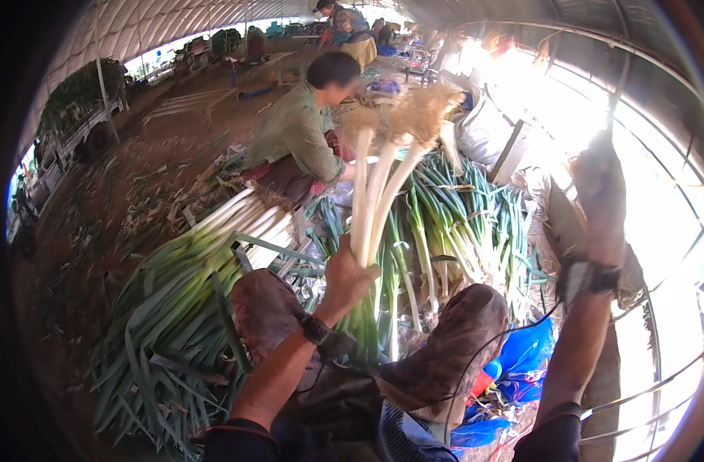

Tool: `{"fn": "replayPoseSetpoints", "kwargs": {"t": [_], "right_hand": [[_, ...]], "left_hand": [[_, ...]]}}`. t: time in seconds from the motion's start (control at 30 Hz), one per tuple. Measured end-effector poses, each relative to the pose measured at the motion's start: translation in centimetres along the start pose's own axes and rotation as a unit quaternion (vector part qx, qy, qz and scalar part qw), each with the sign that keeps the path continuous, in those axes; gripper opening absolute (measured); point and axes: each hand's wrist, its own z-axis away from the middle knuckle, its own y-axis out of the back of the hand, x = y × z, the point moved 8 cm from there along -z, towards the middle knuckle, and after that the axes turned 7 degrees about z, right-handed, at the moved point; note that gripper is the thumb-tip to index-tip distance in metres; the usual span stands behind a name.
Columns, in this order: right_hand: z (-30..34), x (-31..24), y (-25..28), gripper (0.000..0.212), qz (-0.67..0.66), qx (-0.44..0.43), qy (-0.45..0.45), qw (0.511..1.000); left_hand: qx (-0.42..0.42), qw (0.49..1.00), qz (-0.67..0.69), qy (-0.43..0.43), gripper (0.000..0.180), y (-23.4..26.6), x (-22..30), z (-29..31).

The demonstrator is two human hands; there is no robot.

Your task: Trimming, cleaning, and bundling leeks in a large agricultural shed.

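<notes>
In my left hand (350,279) is a bunch of a few long green onions (375,196), gripped by their thick white stalks. The bushy tan roots (425,115) point up and away from me, and the green leaves hang down between my knees. My right hand (600,185) is raised at the far right, well apart from the onions. Strong glare washes out its fingers, so whether they hold anything is hidden. A dark band circles each of my wrists. Beyond my knees lies a heap of green onions (463,223).
A large pile of green onions (175,308) spreads at my left, white ends away from me. Just ahead crouches a co-worker (294,138) in a green top. Blue plastic (525,350) lies by my right knee. A black cable (475,369) loops across my right leg.
</notes>
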Motion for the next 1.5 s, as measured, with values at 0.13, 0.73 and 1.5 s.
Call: {"fn": "replayPoseSetpoints", "kwargs": {"t": [0.13, 0.73, 1.5], "right_hand": [[1.2, 6.8, -1.8, 0.036, 0.013, -0.158, -0.043, 0.986], [13.0, -1.8, -23.7, 0.092, -0.576, -0.426, -0.276, 0.641], [8.2, -7.9, -16.3, 0.049, -0.321, -0.148, -0.221, 0.909]], "left_hand": [[0.026, 0.999, 0.033, 0.008, 0.047, 0.3, -0.6, -0.7], [-0.132, 0.981, 0.140, -0.029, 0.073, -6.8, 3.0, 4.9], [0.030, 0.981, 0.135, -0.135, 0.048, -5.1, 10.9, 1.5]]}}
